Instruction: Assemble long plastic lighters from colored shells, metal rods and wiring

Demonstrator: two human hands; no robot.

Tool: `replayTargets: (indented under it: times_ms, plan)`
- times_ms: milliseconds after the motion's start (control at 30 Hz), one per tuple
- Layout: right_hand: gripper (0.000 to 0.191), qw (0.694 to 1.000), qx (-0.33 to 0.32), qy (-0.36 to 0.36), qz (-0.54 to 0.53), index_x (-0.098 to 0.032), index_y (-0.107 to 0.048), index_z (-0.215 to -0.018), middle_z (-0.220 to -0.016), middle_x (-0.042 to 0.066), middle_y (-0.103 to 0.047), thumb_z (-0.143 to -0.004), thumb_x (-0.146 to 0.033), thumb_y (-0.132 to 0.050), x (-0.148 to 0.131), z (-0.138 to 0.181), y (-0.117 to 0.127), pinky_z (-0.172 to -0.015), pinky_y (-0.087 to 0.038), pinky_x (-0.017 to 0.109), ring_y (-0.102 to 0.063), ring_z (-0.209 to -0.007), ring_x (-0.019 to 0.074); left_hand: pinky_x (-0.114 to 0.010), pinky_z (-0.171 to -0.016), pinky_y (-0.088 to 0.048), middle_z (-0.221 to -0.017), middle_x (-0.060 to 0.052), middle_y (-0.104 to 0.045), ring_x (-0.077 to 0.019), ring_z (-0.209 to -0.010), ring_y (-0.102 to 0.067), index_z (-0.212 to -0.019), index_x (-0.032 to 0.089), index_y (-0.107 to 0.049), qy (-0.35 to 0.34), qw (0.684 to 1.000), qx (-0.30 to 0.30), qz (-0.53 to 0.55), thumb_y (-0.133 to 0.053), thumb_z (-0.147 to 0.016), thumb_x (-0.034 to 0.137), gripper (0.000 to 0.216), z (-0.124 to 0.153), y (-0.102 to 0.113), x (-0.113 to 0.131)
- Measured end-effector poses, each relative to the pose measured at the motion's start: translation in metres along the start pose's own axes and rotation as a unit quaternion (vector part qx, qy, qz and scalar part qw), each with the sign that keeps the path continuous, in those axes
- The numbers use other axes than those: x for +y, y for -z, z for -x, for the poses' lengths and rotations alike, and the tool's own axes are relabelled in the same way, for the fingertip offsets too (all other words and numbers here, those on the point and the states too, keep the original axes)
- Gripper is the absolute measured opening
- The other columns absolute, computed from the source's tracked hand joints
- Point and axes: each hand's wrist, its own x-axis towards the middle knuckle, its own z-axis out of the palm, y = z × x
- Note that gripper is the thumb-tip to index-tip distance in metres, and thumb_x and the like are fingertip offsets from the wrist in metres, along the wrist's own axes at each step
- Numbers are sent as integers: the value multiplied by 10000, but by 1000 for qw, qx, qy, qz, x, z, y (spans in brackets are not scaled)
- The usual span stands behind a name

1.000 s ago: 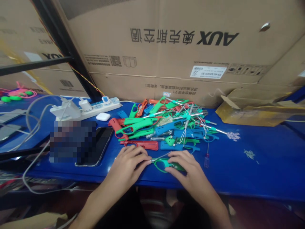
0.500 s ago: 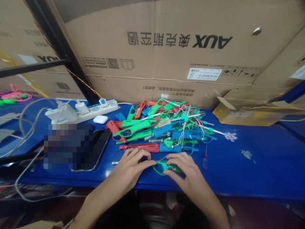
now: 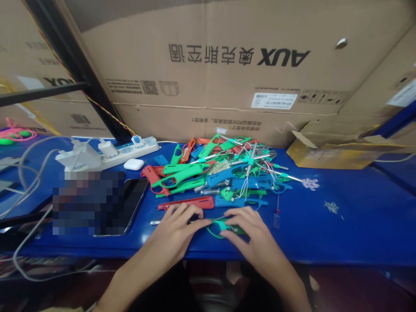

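My left hand (image 3: 177,227) and my right hand (image 3: 248,232) rest near the front edge of a blue table (image 3: 341,234). Between them lies a green plastic handle piece (image 3: 222,226). My right hand's fingers are pressed on it and cover its right part. My left hand's fingertips pinch at its left end, over a thin metal rod (image 3: 156,222) that sticks out to the left. Just behind the hands lies a red plastic handle half (image 3: 190,203).
A heap of green, blue and red handle parts with metal rods and wires (image 3: 224,171) fills the table's middle. A phone (image 3: 130,201), a white earbud case (image 3: 134,164) and a power strip (image 3: 110,154) sit left. Cardboard boxes (image 3: 227,69) wall the back. A small screwdriver (image 3: 277,214) lies to the right.
Both hands stay on the green piece. The metal rod now shows to the left of my left hand. The view has drifted slightly.
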Motion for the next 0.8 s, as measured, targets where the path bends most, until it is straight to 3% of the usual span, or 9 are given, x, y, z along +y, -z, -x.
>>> replayTargets:
  times_ms: [300,467,667,800]
  plan:
    - [75,999,39,22,29,-255,-683,-1058,-1198,38,-696,-988,-281,-672,-3,2,-1,-1000,-435,424,-602,-1139,235,-386,-917,-445,-1231,-58,-658,-243,-1073,-588,-1351,284,-611,-12,999,40,-5,-452,-1014,67,431,2,-6,0]
    - [98,995,75,38,47,-258,-715,-1051,-1175,45,-710,-976,-315,-688,-3,3,-3,-979,-465,422,-623,-1110,241,-378,-990,-438,-1304,-56,-665,-232,-1167,-589,-1387,249,-538,7,998,69,5,-456,-1070,194,331,3,-8,1]
    - [89,972,209,86,58,-240,-717,-1057,-1078,44,-747,-973,-229,-689,-1,19,13,-938,-504,390,-661,-1034,220,-375,-1006,-456,-1323,-44,-674,-229,-1188,-605,-1396,262,-526,29,996,87,12,-484,-1070,249,329,5,-8,2]
    - [99,939,327,38,97,-238,-728,-988,-990,41,-755,-976,-181,-648,13,47,41,-888,-532,364,-693,-943,210,-377,-987,-487,-1315,-52,-682,-233,-1168,-626,-1398,272,-548,46,993,107,23,-510,-1061,302,340,5,-5,3]
